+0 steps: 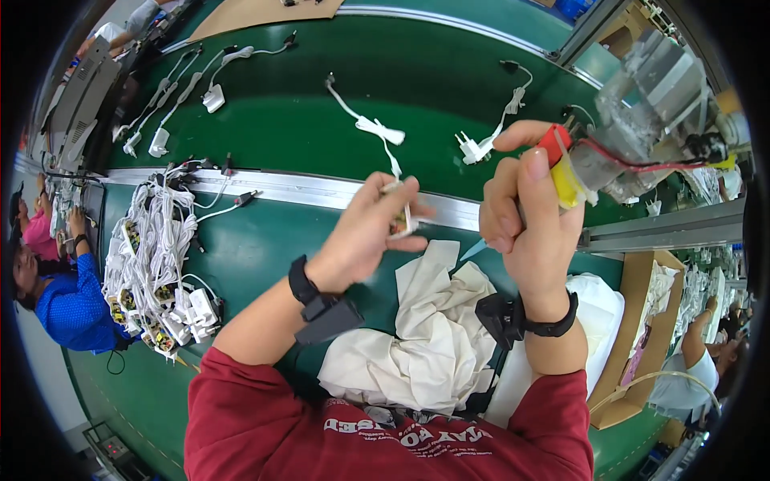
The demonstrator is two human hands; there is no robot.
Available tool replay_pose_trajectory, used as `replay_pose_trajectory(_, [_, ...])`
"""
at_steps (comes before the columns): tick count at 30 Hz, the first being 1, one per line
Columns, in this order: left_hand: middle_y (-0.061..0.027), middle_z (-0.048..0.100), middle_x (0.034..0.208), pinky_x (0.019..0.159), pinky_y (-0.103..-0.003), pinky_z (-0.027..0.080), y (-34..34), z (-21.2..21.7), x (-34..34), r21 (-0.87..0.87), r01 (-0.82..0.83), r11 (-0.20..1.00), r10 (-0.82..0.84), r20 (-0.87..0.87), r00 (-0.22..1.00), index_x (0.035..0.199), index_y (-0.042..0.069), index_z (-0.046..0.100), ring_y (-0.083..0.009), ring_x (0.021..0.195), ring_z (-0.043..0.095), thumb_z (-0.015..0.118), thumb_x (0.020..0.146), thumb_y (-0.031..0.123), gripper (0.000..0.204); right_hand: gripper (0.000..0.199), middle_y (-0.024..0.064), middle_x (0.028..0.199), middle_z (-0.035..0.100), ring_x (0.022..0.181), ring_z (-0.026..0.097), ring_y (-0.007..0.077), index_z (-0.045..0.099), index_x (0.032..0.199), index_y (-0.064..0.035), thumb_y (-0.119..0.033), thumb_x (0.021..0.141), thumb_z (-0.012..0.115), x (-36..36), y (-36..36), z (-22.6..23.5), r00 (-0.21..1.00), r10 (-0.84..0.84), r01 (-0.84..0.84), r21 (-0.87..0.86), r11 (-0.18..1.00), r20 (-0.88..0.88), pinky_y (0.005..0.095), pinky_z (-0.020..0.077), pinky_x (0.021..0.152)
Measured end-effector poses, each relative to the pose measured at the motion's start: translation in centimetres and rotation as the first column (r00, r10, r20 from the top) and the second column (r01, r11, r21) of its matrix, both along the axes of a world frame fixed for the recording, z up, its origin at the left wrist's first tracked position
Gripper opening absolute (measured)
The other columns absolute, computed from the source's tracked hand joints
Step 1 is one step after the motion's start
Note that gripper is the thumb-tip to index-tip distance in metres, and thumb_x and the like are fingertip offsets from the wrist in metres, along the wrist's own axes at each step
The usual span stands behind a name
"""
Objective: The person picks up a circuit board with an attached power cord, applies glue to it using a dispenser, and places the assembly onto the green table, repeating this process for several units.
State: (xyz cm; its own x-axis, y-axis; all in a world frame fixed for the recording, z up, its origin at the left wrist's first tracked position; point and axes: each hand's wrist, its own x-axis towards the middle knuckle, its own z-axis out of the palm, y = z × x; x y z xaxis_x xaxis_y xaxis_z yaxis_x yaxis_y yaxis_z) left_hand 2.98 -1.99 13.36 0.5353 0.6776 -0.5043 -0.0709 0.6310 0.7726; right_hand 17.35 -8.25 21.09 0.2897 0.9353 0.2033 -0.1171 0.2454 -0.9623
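Observation:
My left hand [373, 224], slightly blurred, has its fingers curled round a small white plug housing [401, 221]. A white cable [395, 163] runs from it onto the far green surface. To the right, my raised right hand [533, 212] is closed, and a pale blue pointed tip [473, 251] sticks out below its fingers; the rest of that tool is hidden. Thumb and index finger are at a red block [555, 144] and a yellow part [568, 183] on a clear, taped fixture [650, 100] with red and black wires. Whether they touch it, I cannot tell.
A heap of white cables and adapters [160, 264] lies at left. White adapters with cables [212, 98] are spread beyond the metal rail [305, 185]. Crumpled off-white cloth [433, 321] lies before me, a cardboard box [642, 345] at right. Other people sit at both sides.

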Motion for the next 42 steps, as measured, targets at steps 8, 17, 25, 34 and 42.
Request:
replay_pose_trajectory(8, [-0.0114, 0.051, 0.117, 0.079, -0.037, 0.055, -1.8, -7.0, -0.3, -0.065, 0.311, 0.948, -0.253, 0.437, 0.863, 0.124, 0.005, 0.034, -0.0202, 0.11, 0.054, 0.046, 0.095, 0.019, 0.035, 0.031, -0.0025, 0.049, 0.031, 0.036, 0.028, 0.0047, 0.043, 0.105, -0.0023, -0.032, 0.097, 0.039, 0.2, 3.2, -3.8, 0.999, -0.005, 0.006, -0.022, 1.0, 0.042, 0.0204, 0.0231, 0.035])
replay_pose_trajectory(17, [-0.0121, 0.046, 0.124, 0.083, -0.036, 0.054, -0.6, -10.9, -2.0, 0.03, 0.372, 0.928, -0.333, 0.519, 0.788, 0.127, 0.004, 0.029, -0.0215, 0.114, 0.051, 0.047, 0.092, 0.005, 0.04, 0.032, -0.0021, 0.047, 0.032, 0.034, 0.027, 0.0055, 0.039, 0.092, -0.0066, -0.038, 0.096, 0.039, -2.4, 5.7, -8.7, 0.998, 0.027, -0.031, 0.066, 0.997, 0.059, 0.0209, 0.0227, 0.033])
replay_pose_trajectory(25, [-0.0134, 0.046, 0.124, 0.084, -0.035, 0.054, -0.1, -12.6, -2.1, 0.042, 0.362, 0.931, -0.322, 0.56, 0.763, 0.126, 0.004, 0.029, -0.0219, 0.115, 0.05, 0.047, 0.091, 0.004, 0.039, 0.033, -0.0022, 0.046, 0.032, 0.034, 0.026, 0.0056, 0.036, 0.087, -0.0087, -0.04, 0.095, 0.041, -2.6, 6.0, -10.1, 0.998, 0.027, -0.03, 0.047, 0.998, 0.062, 0.021, 0.0227, 0.033])
replay_pose_trajectory(34, [-0.013, 0.046, 0.124, 0.085, -0.037, 0.053, -0.3, -13.0, -1.5, -0.013, 0.348, 0.937, -0.287, 0.54, 0.792, 0.126, 0.003, 0.032, -0.0218, 0.114, 0.051, 0.046, 0.092, 0.003, 0.037, 0.039, -0.0028, 0.047, 0.032, 0.035, 0.026, 0.0053, 0.04, 0.101, -0.0053, -0.044, 0.095, 0.038, -1.8, 5.7, -10.0, 0.993, 0.042, -0.044, 0.011, 0.999, 0.111, 0.0213, 0.0235, 0.034])
replay_pose_trajectory(42, [-0.0127, 0.048, 0.124, 0.088, -0.041, 0.052, 0.9, -13.4, -2.3, -0.138, 0.234, 0.962, -0.125, 0.543, 0.83, 0.125, 0.004, 0.037, -0.0241, 0.115, 0.052, 0.044, 0.093, 0.005, 0.033, 0.038, -0.0026, 0.048, 0.033, 0.035, 0.027, 0.0058, 0.036, 0.097, -0.0073, -0.045, 0.095, 0.037, -2.6, 4.9, -10.5, 0.987, 0.155, -0.154, -0.01, 0.988, 0.043, 0.0216, 0.0233, 0.035])
